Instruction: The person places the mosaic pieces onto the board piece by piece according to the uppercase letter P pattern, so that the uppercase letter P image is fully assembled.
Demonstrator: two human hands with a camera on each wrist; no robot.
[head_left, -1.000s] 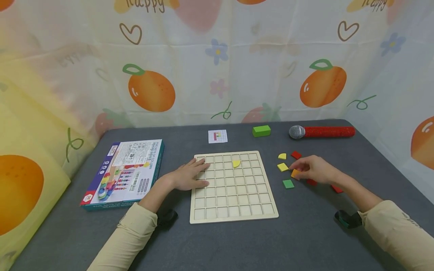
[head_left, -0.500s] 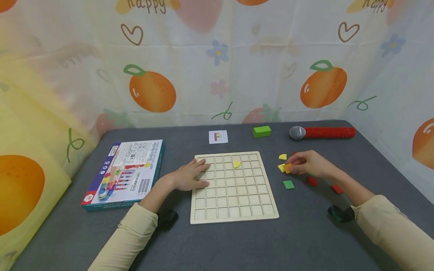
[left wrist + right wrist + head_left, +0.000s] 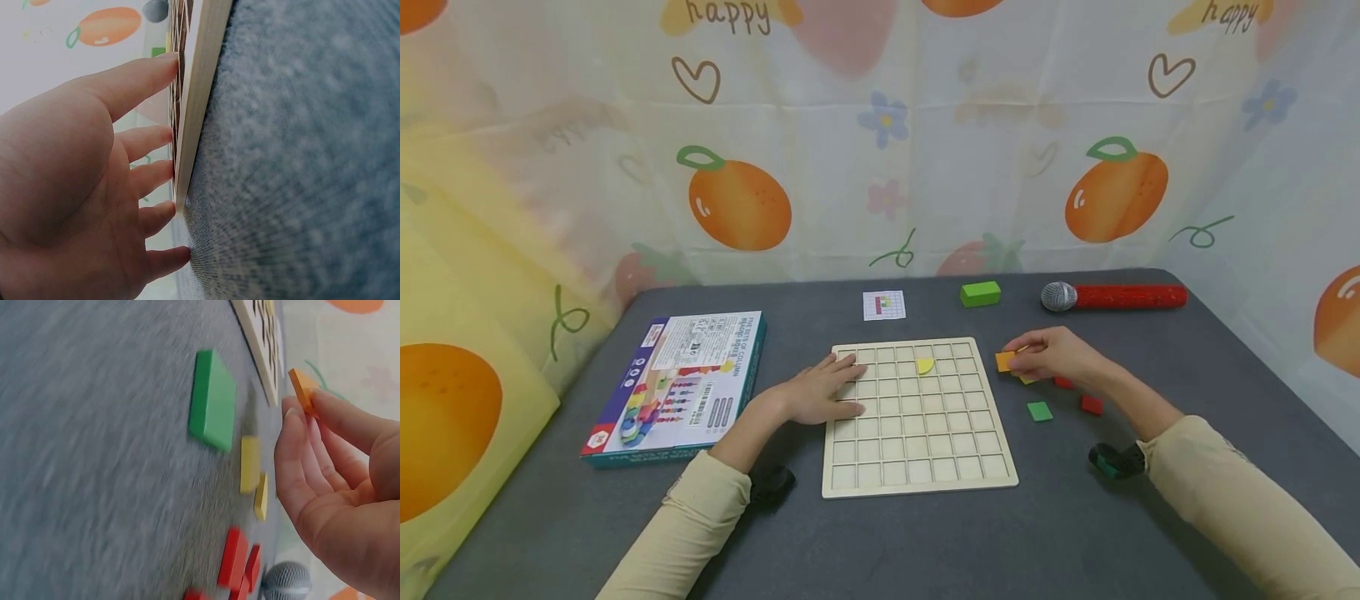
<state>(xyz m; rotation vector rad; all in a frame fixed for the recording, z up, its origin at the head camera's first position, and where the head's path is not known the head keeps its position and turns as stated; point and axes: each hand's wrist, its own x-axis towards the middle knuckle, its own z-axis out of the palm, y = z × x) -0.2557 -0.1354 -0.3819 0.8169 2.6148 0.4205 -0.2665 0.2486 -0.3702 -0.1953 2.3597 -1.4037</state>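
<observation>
The left hand [image 3: 820, 392] lies with fingers spread on the left edge of a pale wooden grid board [image 3: 919, 490]; in the left wrist view its fingertips [image 3: 164, 65] reach the board's rim. A yellow quarter-round tile [image 3: 926, 367] sits in one of the board's upper cells. Between thumb and fingertips the right hand [image 3: 1054, 353] pinches an orange square tile [image 3: 302, 389], held above the table just right of the board. Under and beside that hand lie a green tile [image 3: 1040, 412], a yellow tile [image 3: 250, 464], another yellow piece [image 3: 261, 497] and red tiles [image 3: 1092, 405].
A boxed game [image 3: 688, 383] lies left of the board. Behind the board are a small printed pattern card [image 3: 883, 306], a green block [image 3: 980, 294] and a red microphone [image 3: 1127, 297]. A fruit-printed curtain [image 3: 820, 200] hangs behind the dark table [image 3: 925, 550].
The right hand has lifted the orange tile from among the loose pieces and moved it left and up toward the board. The left hand stays on the board.
</observation>
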